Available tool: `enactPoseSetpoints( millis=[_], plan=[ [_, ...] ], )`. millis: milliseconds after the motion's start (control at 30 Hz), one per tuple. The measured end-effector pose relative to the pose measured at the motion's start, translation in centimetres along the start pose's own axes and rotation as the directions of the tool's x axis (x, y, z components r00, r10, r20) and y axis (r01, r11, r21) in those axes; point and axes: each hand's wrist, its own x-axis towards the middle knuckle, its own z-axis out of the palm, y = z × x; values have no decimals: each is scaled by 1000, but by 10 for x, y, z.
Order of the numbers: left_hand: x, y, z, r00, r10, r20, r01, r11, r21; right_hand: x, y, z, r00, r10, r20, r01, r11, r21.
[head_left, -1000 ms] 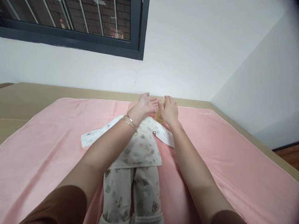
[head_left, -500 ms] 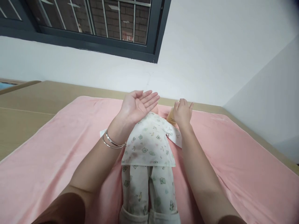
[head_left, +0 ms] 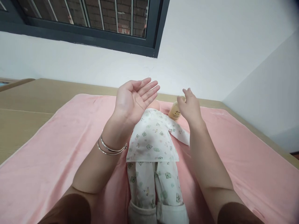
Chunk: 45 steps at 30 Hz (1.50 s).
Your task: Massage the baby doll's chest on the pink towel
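My left hand (head_left: 133, 99) is held palm up with its fingers stretched out and nothing in it, and two silver bangles (head_left: 112, 147) circle that wrist. Below lies what looks like a baby doll in a white printed top (head_left: 154, 137) and matching trousers (head_left: 167, 183) with turned-up cuffs. Its head (head_left: 154, 105) is mostly hidden behind my left hand. A bottle of yellowish liquid (head_left: 174, 112) with dark print stands beside the doll's shoulder. Just right of the bottle, my right hand (head_left: 190, 105) is raised with fingers apart; it overlaps the bottle's top in view.
A pink blanket (head_left: 70, 149) spreads under the doll over a wooden surface (head_left: 28, 115). Behind it rises a white wall (head_left: 198, 49) with a dark-framed window (head_left: 98, 39) at the upper left. Another wall meets it at the right.
My right hand has come away from the bottle's top, lifting slightly and moving right with its fingers opening. My left hand stays palm up, now slightly higher in view.
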Motion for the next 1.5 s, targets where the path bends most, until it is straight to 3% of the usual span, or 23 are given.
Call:
enactPoseSetpoints(
  millis=[100,167,333,433,500,600,733,867,933,1000,1067,1167,1233,1300,1400,1467,1500],
  plan=[
    [-4,-6,4,996,-95,3,95,995,-9,-9,-16,-9,996,-92,-20,93,994,49],
    [-9,-9,8,989,-146,25,146,989,-3,-8,-13,-5,993,-107,-43,109,993,49],
    [-18,-11,13,991,-124,59,122,992,32,6,21,25,999,40,20,-39,998,-49],
    [-16,-16,11,995,-97,34,95,994,62,6,17,25,994,39,103,-32,997,-65],
    [-11,-22,10,996,-85,-15,86,992,92,-4,-3,15,992,-7,128,3,1000,31],
    [-4,-32,10,994,-73,-80,83,988,128,-35,-49,-3,979,-147,140,98,945,311],
    [-2,-39,14,995,-75,-61,82,987,135,-92,-109,-17,906,-361,221,180,801,570],
    [-11,-43,15,996,80,-29,-73,982,174,-119,-130,-23,854,-464,237,193,704,683],
    [-18,-50,16,988,155,0,-152,966,212,-111,-123,-25,860,-448,245,133,659,740],
    [-27,-59,17,983,172,58,-181,952,248,-94,-109,-24,901,-355,251,46,652,757],
    [-36,-67,20,981,112,155,-152,950,274,-75,-94,-22,944,-222,243,-24,690,723],
    [-45,-70,25,964,8,265,-90,951,297,-63,-85,-20,967,-84,240,-97,752,652],
    [-43,-64,25,970,36,242,-110,948,299,-73,-92,-22,969,-91,228,-90,732,676],
    [-34,-54,24,979,118,169,-166,938,303,-94,-107,-28,959,-200,199,-14,670,742],
    [-21,-42,21,982,188,33,-189,938,289,-124,-126,-38,877,-407,257,46,602,797],
    [-22,-45,21,976,216,-19,-200,931,305,-128,-128,-41,861,-426,278,21,577,816],
    [-26,-50,22,973,230,-9,-213,916,341,-124,-125,-40,876,-392,281,-6,573,819]
  ],
)
